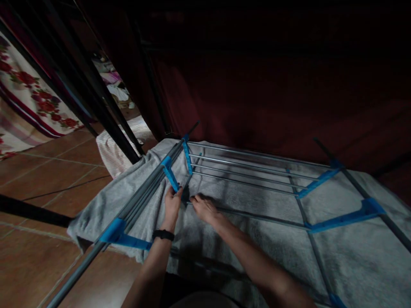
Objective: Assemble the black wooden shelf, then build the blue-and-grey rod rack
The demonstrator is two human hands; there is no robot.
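A rack of grey metal tubes and blue plastic brackets lies across a grey blanket (263, 252). My left hand (172, 203), with a black band on its wrist, is closed around the lower end of a blue bracket (171, 174). Just to the right, my right hand (204, 208) grips the left end of a grey tube (257, 216). The two hands are close but apart, with the tube's end between them. At its far right end this tube meets another blue bracket (340, 220). My fingers partly hide the joint between bracket and tube.
Several loose tubes (144, 199) lie bundled along the rack's left side. Dark red cloth (257, 107) hangs behind. Dark metal poles (112, 128) stand at the left, above a brown tiled floor (48, 184). A floral cloth (41, 98) hangs at the far left.
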